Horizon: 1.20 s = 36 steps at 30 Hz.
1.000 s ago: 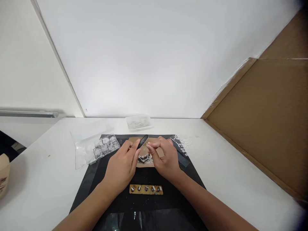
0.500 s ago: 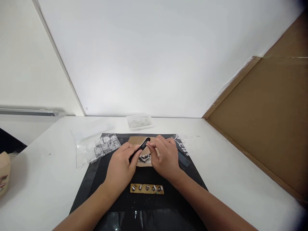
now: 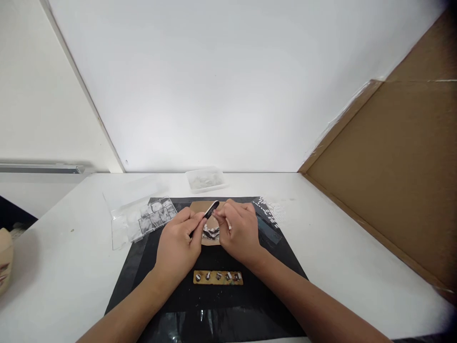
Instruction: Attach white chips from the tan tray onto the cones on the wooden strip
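A slim black nail file (image 3: 212, 209) with a rounded end and a pale edge slants up to the right from my left hand (image 3: 179, 240), pinched between thumb and fingers. My right hand (image 3: 241, 231) is closed beside the file's tip, thumb and fingertips pressed together. Whatever sits in that pinch is too small to make out. Under both hands lies a sheet of brown paper (image 3: 198, 206) with a black-and-white heap of scraps (image 3: 211, 232) on it. Closer to me, a yellowish strip (image 3: 213, 278) carries several metal studs with small white pieces.
A black mat (image 3: 189, 302) covers the white table's middle. Behind it stands a clear tray (image 3: 205, 181) of translucent pieces. On the left is a clear compartment box (image 3: 143, 221); small white pieces (image 3: 273, 214) lie at right. A cardboard panel (image 3: 389, 171) rises on the right.
My right hand has shifted slightly left and its fingertips have moved down along the file. The file's tip has tilted and moved slightly left and up. The view has shifted a little.
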Motion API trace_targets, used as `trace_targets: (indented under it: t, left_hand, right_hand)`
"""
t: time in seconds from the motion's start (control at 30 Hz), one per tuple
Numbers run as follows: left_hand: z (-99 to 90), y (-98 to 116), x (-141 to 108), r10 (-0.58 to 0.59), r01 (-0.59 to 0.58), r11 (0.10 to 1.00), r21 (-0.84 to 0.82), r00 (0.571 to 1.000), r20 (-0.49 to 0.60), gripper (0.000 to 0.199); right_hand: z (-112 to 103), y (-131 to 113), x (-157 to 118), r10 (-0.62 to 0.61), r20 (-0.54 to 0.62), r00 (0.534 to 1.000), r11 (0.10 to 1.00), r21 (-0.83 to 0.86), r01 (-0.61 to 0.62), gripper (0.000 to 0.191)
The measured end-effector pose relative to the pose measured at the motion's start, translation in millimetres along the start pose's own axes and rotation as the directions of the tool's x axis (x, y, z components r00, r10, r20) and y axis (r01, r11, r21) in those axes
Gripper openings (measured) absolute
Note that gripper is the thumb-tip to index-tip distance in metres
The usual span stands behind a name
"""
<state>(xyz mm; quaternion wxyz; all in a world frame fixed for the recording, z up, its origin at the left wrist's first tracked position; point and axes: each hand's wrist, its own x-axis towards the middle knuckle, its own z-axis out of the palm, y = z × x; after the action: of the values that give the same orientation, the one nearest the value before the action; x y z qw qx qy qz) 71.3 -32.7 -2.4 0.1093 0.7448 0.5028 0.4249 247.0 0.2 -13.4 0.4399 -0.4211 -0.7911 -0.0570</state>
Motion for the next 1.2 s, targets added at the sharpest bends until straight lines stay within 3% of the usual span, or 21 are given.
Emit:
trace_targets:
  t: [0.17,0.3,0.43,0.53,1.2]
  left_hand:
    - [0.3,1.4,-0.1,0.009,-0.009,1.0,0.017,1.0,0.015,0.026]
    - [0.7,1.2,-0.9,0.005,-0.006,0.999,0.034,1.0,0.01,0.028]
    - [1.2,1.7,-1.6,0.007,-0.008,0.998,0.069,1.0,0.019,0.028]
    - [1.2,3.6,-1.4,0.021,-0.02,0.996,0.085,1.0,-0.007,0.027]
    - [0.4,5.7,-1.0,0.066,-0.062,0.992,0.113,0.997,-0.032,0.025]
  right_hand:
    - [0.1,-3.2,-0.5,-0.016,0.023,1.0,1.0,-0.007,0.016,0.027]
    - [0.2,-2.4,0.8,0.012,-0.028,1.0,0.999,-0.043,-0.013,0.023]
    - [-0.6,-1.1,2.4,0.019,0.011,1.0,1.0,-0.001,-0.019,0.024]
    - [-0.9,-2.2,2.4,0.05,-0.035,0.998,0.999,0.007,-0.049,0.022]
    - [-3.2,-3.8,6.3,0.009,-0.033,0.999,1.0,-0.015,-0.009,0.025]
